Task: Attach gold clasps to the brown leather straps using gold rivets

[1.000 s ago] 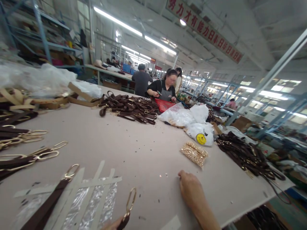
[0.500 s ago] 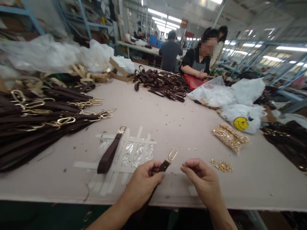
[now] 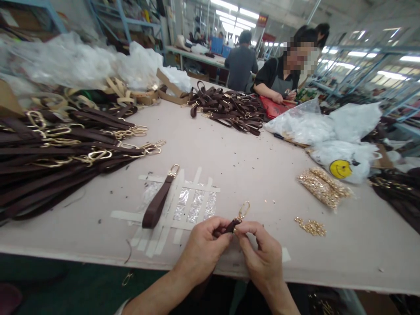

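My left hand is closed around a dark brown strap near its metal end, above the table's front edge. A gold oval clasp sticks out beyond that end. Thumb and fingertips of my right hand are pinched together against the strap just below the clasp; a tiny gold piece shows at the fingertips, mostly hidden. To the left, a finished-looking brown wrist strap with a gold clasp lies over taped clear packets. Right of my hands is a loose heap of small gold fittings.
A clear bag of gold fittings lies at the right. Brown straps with clasps pile up at the left, and more straps at the back. White plastic bags stand at the right; a co-worker handles something red beyond.
My right hand has moved left, from apart to touching the strap end in my left hand. The view has shifted slightly, so the table's contents appear farther right.
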`<state>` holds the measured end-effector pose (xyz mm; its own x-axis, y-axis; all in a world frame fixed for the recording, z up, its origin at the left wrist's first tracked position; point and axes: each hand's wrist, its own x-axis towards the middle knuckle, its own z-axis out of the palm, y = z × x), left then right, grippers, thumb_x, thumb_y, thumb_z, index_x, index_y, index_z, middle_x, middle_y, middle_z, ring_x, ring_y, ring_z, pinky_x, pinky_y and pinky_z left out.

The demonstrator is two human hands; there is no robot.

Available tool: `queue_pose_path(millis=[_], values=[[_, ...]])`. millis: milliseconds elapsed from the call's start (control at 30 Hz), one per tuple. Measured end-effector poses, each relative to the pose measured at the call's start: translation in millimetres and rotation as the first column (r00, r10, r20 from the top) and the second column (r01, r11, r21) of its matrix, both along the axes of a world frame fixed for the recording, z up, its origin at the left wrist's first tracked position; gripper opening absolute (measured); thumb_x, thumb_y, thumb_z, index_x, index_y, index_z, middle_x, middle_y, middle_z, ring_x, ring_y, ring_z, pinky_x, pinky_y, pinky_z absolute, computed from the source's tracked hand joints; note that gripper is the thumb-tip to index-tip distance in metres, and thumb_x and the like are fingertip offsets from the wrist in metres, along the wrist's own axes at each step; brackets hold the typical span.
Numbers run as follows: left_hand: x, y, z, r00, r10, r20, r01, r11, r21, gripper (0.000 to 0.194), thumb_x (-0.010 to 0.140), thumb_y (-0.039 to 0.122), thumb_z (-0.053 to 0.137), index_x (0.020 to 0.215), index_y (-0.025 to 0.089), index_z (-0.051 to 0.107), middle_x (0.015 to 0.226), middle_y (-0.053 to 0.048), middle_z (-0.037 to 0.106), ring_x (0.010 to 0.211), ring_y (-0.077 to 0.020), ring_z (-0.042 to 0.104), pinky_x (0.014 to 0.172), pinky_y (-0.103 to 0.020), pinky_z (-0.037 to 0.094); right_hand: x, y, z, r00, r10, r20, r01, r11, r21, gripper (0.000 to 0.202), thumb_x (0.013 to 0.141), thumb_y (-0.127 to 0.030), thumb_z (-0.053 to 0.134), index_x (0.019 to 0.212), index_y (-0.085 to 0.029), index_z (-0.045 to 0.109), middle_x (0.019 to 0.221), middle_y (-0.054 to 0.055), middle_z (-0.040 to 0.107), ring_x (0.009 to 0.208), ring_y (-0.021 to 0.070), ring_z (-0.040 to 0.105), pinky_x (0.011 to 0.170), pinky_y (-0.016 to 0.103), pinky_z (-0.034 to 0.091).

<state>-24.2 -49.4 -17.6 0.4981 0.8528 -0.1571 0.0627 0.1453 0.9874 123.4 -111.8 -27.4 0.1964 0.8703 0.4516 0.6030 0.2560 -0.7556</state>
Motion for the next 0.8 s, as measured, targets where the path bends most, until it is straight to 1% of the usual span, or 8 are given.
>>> queue_pose_path(millis=[133, 233, 367, 400, 500, 667, 733, 800], values=[[0, -2, 0.3, 0.999, 0.024, -0.038, -0.021, 0.996, 0.082, 0.016, 0.082, 0.015, 0.061, 0.088, 0.022, 0.074, 0.082, 0.002, 0.069, 0.078, -0.0150, 0.060, 0.073, -0.025, 0.045, -1, -2, 0.4, 1.000, -0.013, 0.026, 0.013, 1.000, 0.016, 0.017, 0.090, -0.009, 0.057, 0.093, -0.025, 0.062, 0.090, -0.004, 0.070, 0.087, 0.0094, 0.067, 0.082, 0.016, 0.050], [-1, -4, 1.5, 0.997, 0.024, -0.071, -0.012, 0.988, 0.157, 0.018, 0.082, 0.012, 0.060, 0.086, 0.022, 0.074, 0.079, 0.002, 0.067, 0.075, -0.0144, 0.059, 0.070, -0.025, 0.044, -2, -4, -4.0, 0.999, -0.039, -0.007, 0.039, 0.999, -0.010, 0.014, 0.090, -0.011, 0.059, 0.092, -0.025, 0.063, 0.087, -0.004, 0.070, 0.084, 0.0099, 0.067, 0.078, 0.017, 0.050], [-2, -9, -0.9, 0.998, 0.016, -0.065, 0.003, 0.961, 0.275, 0.025, 0.084, 0.008, 0.058, 0.094, 0.024, 0.074, 0.084, 0.001, 0.069, 0.081, -0.0151, 0.062, 0.074, -0.026, 0.045, -7, -6, -10.9, 0.967, -0.127, -0.221, 0.101, 0.987, -0.123, 0.004, 0.090, -0.020, 0.062, 0.092, -0.024, 0.062, 0.086, -0.002, 0.068, 0.083, 0.0119, 0.066, 0.075, 0.020, 0.053], [-2, -10, -1.7, 0.998, 0.015, -0.068, 0.007, 0.954, 0.301, 0.027, 0.084, 0.007, 0.057, 0.096, 0.024, 0.074, 0.085, 0.001, 0.069, 0.082, -0.0155, 0.062, 0.075, -0.026, 0.045, -7, -6, -11.6, 0.944, -0.146, -0.297, 0.103, 0.983, -0.153, 0.003, 0.090, -0.023, 0.063, 0.091, -0.024, 0.061, 0.085, -0.002, 0.067, 0.081, 0.0120, 0.066, 0.074, 0.020, 0.054], [0, -16, -2.0, 0.996, 0.020, -0.087, 0.011, 0.937, 0.348, 0.027, 0.084, 0.005, 0.057, 0.097, 0.022, 0.073, 0.085, 0.000, 0.068, 0.083, -0.0159, 0.062, 0.074, -0.026, 0.045, -6, -7, -10.2, 0.868, -0.176, -0.465, 0.083, 0.974, -0.212, 0.015, 0.084, -0.029, 0.070, 0.091, -0.023, 0.058, 0.080, -0.002, 0.065, 0.074, 0.0114, 0.065, 0.068, 0.019, 0.055], [4, -31, -3.5, 0.991, 0.037, -0.127, 0.025, 0.893, 0.450, 0.023, 0.080, 0.001, 0.059, 0.094, 0.015, 0.071, 0.084, -0.003, 0.067, 0.081, -0.0165, 0.062, 0.073, -0.026, 0.046, 1, -24, -11.1, 0.761, -0.261, -0.593, 0.085, 0.947, -0.309, 0.043, 0.070, -0.035, 0.084, 0.102, -0.024, 0.058, 0.091, 0.002, 0.073, 0.082, 0.0141, 0.071, 0.075, 0.018, 0.059], [6, -38, -6.1, 0.989, 0.019, -0.145, 0.056, 0.865, 0.499, 0.021, 0.081, 0.004, 0.059, 0.097, 0.013, 0.069, 0.086, -0.005, 0.068, 0.081, -0.0170, 0.063, 0.073, -0.026, 0.048, 4, -32, -13.7, 0.691, -0.340, -0.638, 0.105, 0.921, -0.376, 0.053, 0.064, -0.037, 0.087, 0.108, -0.024, 0.059, 0.093, 0.004, 0.074, 0.082, 0.0154, 0.072, 0.073, 0.017, 0.059], [8, -46, -5.5, 0.980, -0.020, -0.198, 0.128, 0.828, 0.546, 0.016, 0.084, 0.010, 0.058, 0.098, 0.012, 0.067, 0.085, -0.007, 0.067, 0.080, -0.0181, 0.063, 0.072, -0.026, 0.050, 6, -39, -12.8, 0.593, -0.420, -0.687, 0.110, 0.887, -0.448, 0.060, 0.058, -0.037, 0.090, 0.109, -0.025, 0.061, 0.094, 0.004, 0.074, 0.079, 0.0164, 0.072, 0.067, 0.016, 0.060]])
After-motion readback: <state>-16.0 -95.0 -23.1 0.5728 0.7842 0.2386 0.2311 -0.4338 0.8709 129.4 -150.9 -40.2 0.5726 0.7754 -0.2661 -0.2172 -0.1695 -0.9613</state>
